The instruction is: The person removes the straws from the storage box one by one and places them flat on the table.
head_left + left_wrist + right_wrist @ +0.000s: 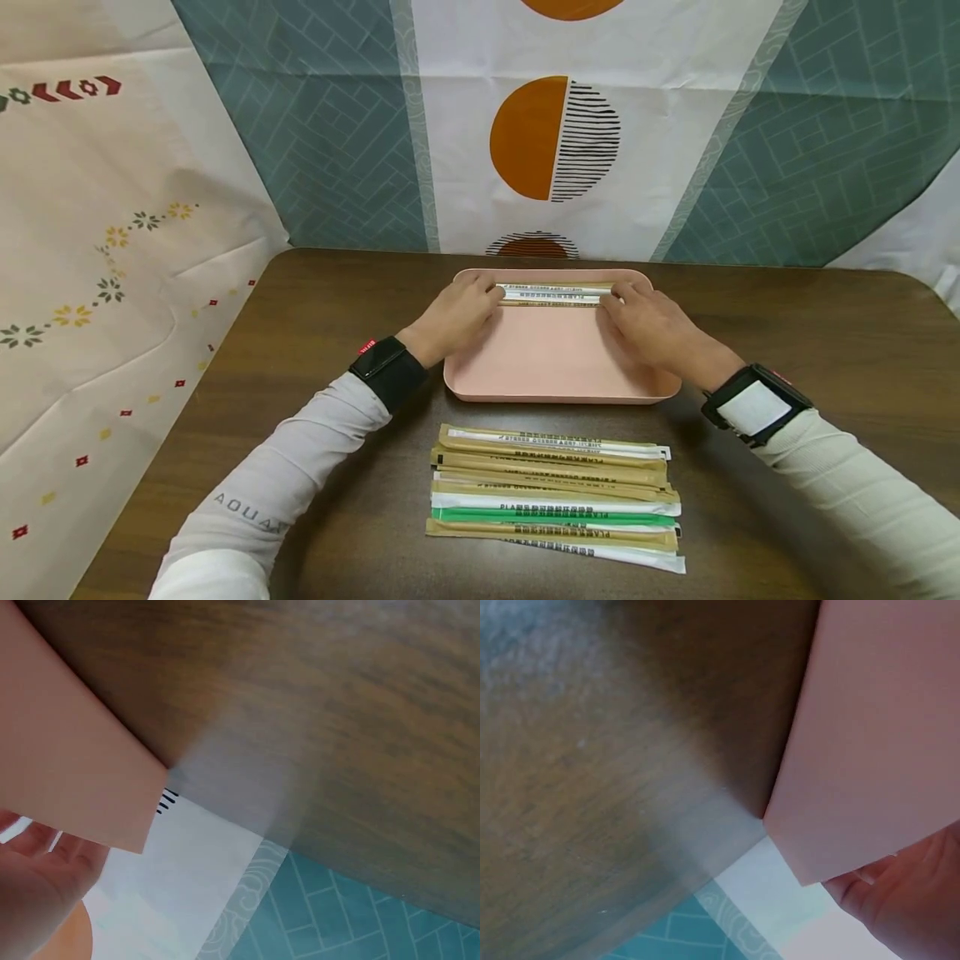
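A pink tray point(551, 354) stands at the back of the table. Along its far side lie several paper-wrapped straws point(555, 295), white and tan. The left hand point(459, 310) grips their left ends with curled fingers; the right hand point(648, 323) holds the right ends, thumb inward. Both hands reach over the tray's short sides. In the left wrist view the tray's outer wall point(67, 742) hides most of the left fingers. Likewise, the right wrist view shows the tray wall point(870, 750) in front of the right hand point(911, 900), whose fingertips are hidden.
In front of the tray lies a pile of wrapped straws point(555, 471), tan and white, with one green straw point(555, 517) among them. A patterned cloth point(337, 125) hangs behind the brown table point(330, 292). A flowered cloth point(112, 333) borders the left side.
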`<action>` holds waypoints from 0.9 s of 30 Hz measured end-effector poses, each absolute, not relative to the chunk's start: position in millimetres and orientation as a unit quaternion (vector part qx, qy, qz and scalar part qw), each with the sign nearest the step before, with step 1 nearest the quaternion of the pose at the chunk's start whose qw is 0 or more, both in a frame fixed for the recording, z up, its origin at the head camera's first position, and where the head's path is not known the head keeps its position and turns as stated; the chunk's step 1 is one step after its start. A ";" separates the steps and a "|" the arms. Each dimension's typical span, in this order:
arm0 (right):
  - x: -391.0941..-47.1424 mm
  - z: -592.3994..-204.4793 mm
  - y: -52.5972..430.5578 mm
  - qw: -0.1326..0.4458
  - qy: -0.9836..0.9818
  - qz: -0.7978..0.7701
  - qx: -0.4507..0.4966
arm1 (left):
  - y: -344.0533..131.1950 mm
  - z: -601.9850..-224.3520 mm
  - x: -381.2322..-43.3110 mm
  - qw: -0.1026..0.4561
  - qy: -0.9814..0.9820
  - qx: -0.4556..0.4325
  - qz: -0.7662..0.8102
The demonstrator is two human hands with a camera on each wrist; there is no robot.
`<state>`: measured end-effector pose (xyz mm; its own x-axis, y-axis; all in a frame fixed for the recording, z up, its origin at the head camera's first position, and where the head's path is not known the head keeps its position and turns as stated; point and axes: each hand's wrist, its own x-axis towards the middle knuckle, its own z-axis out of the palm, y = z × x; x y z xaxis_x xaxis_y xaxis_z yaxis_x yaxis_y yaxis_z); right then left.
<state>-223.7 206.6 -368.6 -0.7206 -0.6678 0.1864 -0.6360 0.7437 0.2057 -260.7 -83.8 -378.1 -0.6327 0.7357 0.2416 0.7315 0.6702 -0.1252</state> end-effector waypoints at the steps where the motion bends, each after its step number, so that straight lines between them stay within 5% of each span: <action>1: -223.9 -368.8 206.1 0.123 -0.926 -0.067 0.350 | -83.4 -378.3 -260.5 0.147 -0.902 -0.405 0.016; 12: -229.3 -372.4 201.8 0.087 -0.946 -0.075 0.303 | -82.0 -380.7 -261.7 0.134 -0.913 -0.381 0.048; 27: -211.9 -356.8 205.8 0.109 -0.944 -0.020 0.310 | -92.1 -365.3 -245.5 0.136 -0.911 -0.390 0.007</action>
